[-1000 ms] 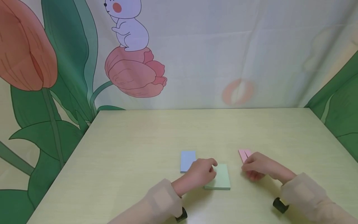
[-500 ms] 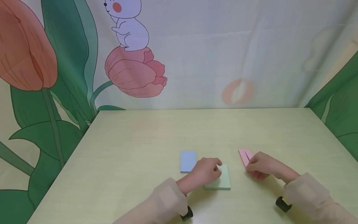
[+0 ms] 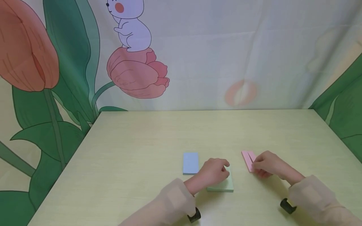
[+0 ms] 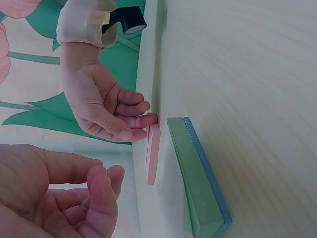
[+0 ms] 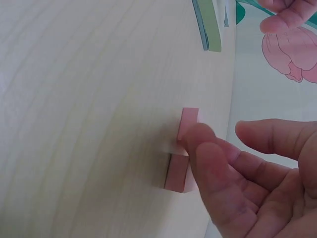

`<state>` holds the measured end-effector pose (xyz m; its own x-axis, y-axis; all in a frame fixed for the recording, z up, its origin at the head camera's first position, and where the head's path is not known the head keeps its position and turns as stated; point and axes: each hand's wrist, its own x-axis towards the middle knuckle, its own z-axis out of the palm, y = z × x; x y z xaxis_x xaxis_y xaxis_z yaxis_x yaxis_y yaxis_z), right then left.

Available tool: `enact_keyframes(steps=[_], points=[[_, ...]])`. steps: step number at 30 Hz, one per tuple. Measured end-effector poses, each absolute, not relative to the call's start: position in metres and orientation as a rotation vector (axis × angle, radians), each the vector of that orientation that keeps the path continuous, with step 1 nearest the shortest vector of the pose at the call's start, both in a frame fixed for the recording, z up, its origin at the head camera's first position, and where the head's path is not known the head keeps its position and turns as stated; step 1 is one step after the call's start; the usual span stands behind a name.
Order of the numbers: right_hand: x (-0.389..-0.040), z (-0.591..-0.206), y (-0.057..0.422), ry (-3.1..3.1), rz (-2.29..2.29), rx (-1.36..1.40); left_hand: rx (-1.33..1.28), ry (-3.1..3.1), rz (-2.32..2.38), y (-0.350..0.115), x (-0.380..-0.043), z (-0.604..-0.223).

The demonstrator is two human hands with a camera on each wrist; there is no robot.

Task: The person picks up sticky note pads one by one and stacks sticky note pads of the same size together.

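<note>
Two narrow pink paper pads (image 3: 247,159) lie side by side on the table, with a thin gap that widens toward the far end. My right hand (image 3: 268,164) is at their near end. In the right wrist view its fingertips (image 5: 210,158) overlap the pink pads (image 5: 177,172), while the thumb (image 5: 270,135) stands apart. Over a green paper pad (image 3: 222,187) hovers my left hand (image 3: 212,173), fingers loosely bent and holding nothing. The left wrist view shows a gap between that hand (image 4: 64,193) and the green pad (image 4: 198,183), which has a blue layer along its underside.
A blue paper pad (image 3: 190,163) lies left of the green one. The pale table (image 3: 135,150) reaches back to a printed curtain (image 3: 203,62) with tulips and a white animal. Black wrist cameras (image 3: 287,206) hang below the beige sleeves.
My left hand has drifted right across the green pad, uncovering more of the blue pad. My right hand has shifted slightly right, showing more of the pink pads, which stay in place.
</note>
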<state>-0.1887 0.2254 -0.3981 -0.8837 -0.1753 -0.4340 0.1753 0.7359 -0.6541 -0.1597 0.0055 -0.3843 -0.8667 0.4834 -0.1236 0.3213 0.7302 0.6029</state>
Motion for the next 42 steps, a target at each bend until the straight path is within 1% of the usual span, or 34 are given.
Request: enact_keyframes(steps=[15,22,30,42], points=[[-0.194,-0.398,0.231,2.512,-0.977,0.005,0.661,2.66,0.848,0.02,-0.159,-0.383],[-0.195,-0.397,0.231,2.538,-0.959,0.009,0.735,2.628,0.897,0.025,-0.161,-0.387],[-0.199,-0.398,0.227,2.588,-0.942,0.008,0.619,2.497,1.061,0.036,-0.166,-0.392],[-0.203,-0.401,0.222,2.618,-0.957,0.008,0.438,2.338,1.167,0.05,-0.166,-0.398]])
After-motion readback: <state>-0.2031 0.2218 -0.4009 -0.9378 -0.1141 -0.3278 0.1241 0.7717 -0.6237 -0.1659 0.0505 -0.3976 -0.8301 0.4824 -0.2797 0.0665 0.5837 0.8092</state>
